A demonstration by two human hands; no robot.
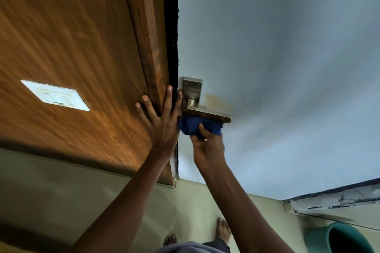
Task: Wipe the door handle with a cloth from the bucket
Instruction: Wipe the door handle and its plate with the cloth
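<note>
Pressing blue cloth (198, 127) under door handle (206, 116) w/ right hand (207, 146).

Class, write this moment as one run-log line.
right hand: presses blue cloth under door handle | left hand: flat on door frame | bucket: floor, right

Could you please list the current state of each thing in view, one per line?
door handle: level, cloth pressed against its underside
blue cloth: bunched, gripped in the right hand
left hand: open, flat, braced on the wooden frame
green bucket: on the floor, contents unseen
</note>
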